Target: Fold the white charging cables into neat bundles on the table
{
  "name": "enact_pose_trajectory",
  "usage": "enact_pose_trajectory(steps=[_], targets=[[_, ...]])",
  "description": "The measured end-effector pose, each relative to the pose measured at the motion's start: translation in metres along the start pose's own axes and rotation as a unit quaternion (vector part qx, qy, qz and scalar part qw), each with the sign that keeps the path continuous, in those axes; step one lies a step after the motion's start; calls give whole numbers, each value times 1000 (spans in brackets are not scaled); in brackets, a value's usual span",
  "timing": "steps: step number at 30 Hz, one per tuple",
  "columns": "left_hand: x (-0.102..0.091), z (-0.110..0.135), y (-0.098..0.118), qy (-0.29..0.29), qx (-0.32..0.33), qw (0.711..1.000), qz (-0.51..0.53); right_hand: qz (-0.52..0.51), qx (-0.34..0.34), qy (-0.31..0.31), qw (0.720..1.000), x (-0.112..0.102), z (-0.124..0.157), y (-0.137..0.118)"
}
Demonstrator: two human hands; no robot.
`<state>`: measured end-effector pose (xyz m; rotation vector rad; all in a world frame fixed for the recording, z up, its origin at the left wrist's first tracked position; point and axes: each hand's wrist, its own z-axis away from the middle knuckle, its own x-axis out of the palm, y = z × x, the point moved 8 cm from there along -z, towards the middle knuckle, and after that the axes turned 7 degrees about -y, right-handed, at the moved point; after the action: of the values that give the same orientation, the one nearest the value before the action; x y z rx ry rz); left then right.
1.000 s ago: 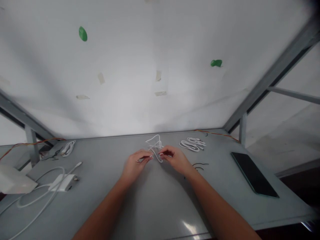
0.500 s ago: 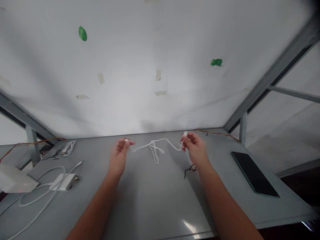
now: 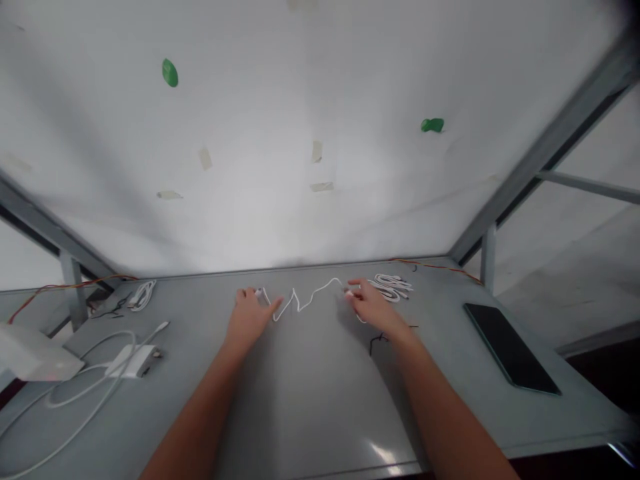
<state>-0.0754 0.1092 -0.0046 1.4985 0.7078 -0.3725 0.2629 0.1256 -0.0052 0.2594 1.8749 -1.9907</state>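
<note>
A thin white cable [image 3: 314, 293] lies in zigzag bends on the grey table between my two hands. My left hand [image 3: 249, 317] is over the table at the cable's left end, its thumb spread away from the fingers; the white plug [image 3: 259, 292] there sits beside the fingertips. At the other end, my right hand [image 3: 373, 307] pinches the cable near its white connector [image 3: 349, 293]. Just behind the right hand lies a folded bundle of white cable [image 3: 393, 287]. Black twist ties [image 3: 379, 339] are partly under the right wrist.
A black phone or tablet [image 3: 510, 347] lies on the right. To the left are a white charger [image 3: 131, 361] with a looping cable, a white box-like object [image 3: 37, 350] and a small coiled cable [image 3: 143, 295]. A white wall [image 3: 260, 220] rises behind the table.
The cable has come down onto the table and its middle loops have opened into zigzags. My left thumb has spread from the plug. My right hand moved left and down, uncovering the cable bundle.
</note>
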Motion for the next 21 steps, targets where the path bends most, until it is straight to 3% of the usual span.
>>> enact_pose_trajectory(steps=[3,6,9,13,15,17,18,21], targets=[[17,6,2,-30,-7,989,-142,71,-31,-42,996,34,1,-12],[23,5,4,-46,12,982,-181,110,-54,-88,989,58,4,-22],[24,4,11,-61,19,979,-194,146,-78,-105,981,69,7,-31],[18,7,23,-70,-21,983,-170,132,-98,-93,982,73,10,-40],[14,10,26,-68,-58,990,-109,86,-106,-83,987,73,12,-46],[13,15,22,-68,-112,991,30,19,-111,-76,991,74,16,-53],[17,17,18,-76,-142,979,122,-19,-115,-72,991,75,19,-57],[38,26,13,-121,-210,907,344,-108,-123,-73,984,80,30,-69]])
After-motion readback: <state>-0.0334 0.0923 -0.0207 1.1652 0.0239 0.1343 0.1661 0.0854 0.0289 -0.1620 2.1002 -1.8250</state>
